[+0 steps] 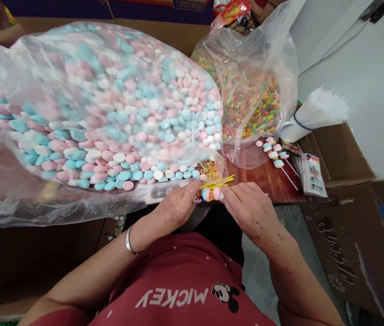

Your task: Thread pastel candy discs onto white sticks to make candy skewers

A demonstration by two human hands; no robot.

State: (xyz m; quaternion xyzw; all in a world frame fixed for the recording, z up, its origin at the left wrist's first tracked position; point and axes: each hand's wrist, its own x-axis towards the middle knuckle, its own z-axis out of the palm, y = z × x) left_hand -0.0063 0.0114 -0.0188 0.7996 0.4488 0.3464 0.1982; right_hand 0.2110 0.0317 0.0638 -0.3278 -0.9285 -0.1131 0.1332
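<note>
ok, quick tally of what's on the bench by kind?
Clear candy bags: 2 (pastel bag, rings bag)
Candy skewers on the table: 2, going by the sticks
Candy stack pinched by left hand and right hand: 1
White bundle: 1
Total: 6

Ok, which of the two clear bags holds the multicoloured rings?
The smaller bag at the right; the larger bag at the left holds flat pink, blue and white sweets.

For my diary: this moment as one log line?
left hand: pinches candy stick | right hand: pinches candy stick | by it: yellow tie | near: candy bag
</note>
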